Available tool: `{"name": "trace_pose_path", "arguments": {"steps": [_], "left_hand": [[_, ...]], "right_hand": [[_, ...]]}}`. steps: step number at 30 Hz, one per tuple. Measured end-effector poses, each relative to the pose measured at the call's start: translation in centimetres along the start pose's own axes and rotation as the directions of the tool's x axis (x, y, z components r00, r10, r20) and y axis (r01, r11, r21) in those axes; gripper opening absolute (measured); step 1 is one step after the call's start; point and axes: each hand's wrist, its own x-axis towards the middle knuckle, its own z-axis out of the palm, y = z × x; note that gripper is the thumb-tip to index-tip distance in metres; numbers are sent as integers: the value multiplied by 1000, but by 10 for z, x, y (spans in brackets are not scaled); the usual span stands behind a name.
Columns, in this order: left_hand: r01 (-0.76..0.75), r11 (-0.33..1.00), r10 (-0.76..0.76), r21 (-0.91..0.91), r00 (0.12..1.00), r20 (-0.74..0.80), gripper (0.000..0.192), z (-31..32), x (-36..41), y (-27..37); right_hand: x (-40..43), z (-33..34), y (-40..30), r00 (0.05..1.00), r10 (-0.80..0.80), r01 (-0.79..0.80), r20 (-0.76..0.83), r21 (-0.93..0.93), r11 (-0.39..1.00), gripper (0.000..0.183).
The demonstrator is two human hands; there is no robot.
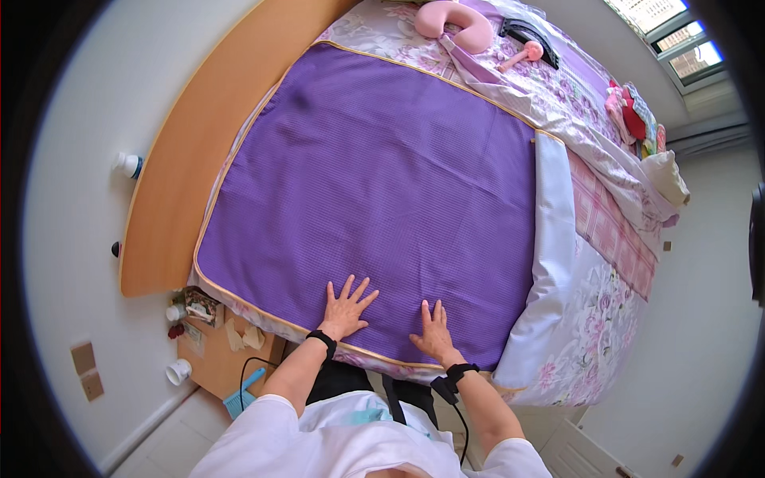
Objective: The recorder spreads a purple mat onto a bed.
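A purple textured mat with yellow edging lies spread over a bed with flowered bedding. My left hand rests on the mat close to its near edge, palm down and fingers spread. To its right, my right hand lies palm down on the same mat, thumb apart from the fingers. Neither hand holds anything. Along the right side the mat is folded over, showing a silvery-white underside. Shallow creases run across the purple surface. A black band circles each wrist.
A wooden headboard borders the bed's left side. A bedside table at lower left bears a tissue box, with a blue brush beside it. A pink neck pillow and a pink massager lie at the far side.
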Motion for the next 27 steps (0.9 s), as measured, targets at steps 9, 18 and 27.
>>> {"name": "trace_pose_path", "arguments": {"steps": [9, 18, 27], "left_hand": [[568, 820, -549, -70, 816, 183, 112, -10, -32, -125], [631, 768, -588, -109, 763, 270, 114, 1, -28, -150], [411, 872, -431, -264, 902, -18, 73, 7, -24, -121]], "right_hand": [[-24, -10, 30, 985, 133, -134, 114, 8, 991, 91], [-72, -17, 85, 944, 208, -197, -257, 68, 978, 74], [-161, -33, 183, 860, 465, -462, -211, 67, 884, 78]]}}
